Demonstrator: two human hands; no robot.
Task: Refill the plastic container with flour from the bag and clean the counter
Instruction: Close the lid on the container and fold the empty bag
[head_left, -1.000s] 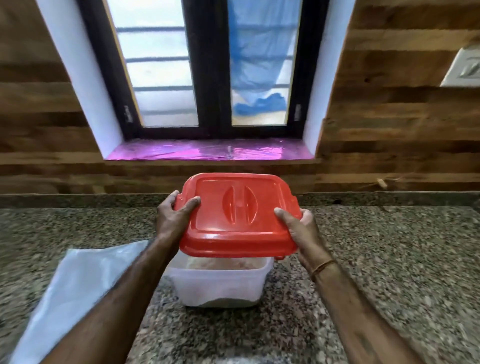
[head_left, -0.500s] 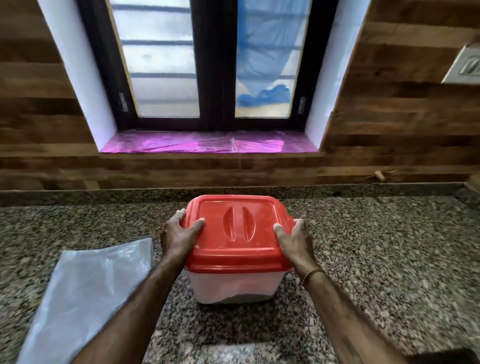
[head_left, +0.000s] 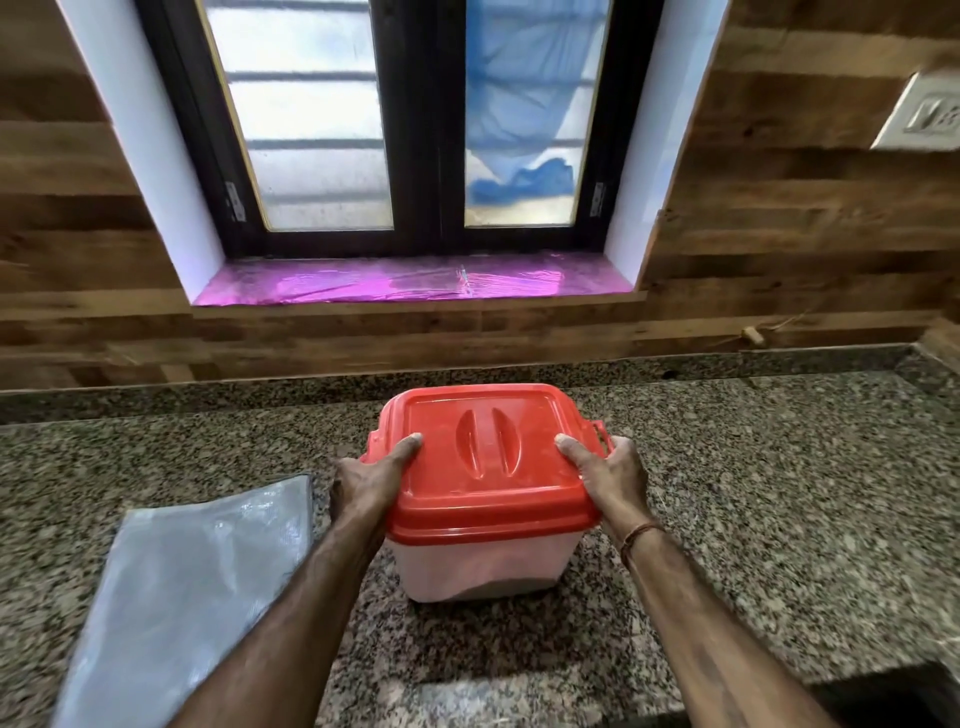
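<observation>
Squarely ahead, between the hands: plastic container (head_left: 483, 571), upright on table (head_left: 779, 493), red lid (head_left: 483, 467) on top. Grips lid's left edge with left hand (head_left: 363, 483), right edge with right hand (head_left: 610, 478); thumbs flat on top, fingers curled down the sides. Equally near to both; near-square footprint, handle ridges pointing away from body. Likely calls for even downward press to seal. Flat bag (head_left: 192, 571) lying left, apart from container.

Both forearms reached forward from the near edge, left hand (head_left: 369, 482) and right hand (head_left: 610, 475) gripped the left and right sides of the red lid (head_left: 483, 499), thumbs lay flat on top.
</observation>
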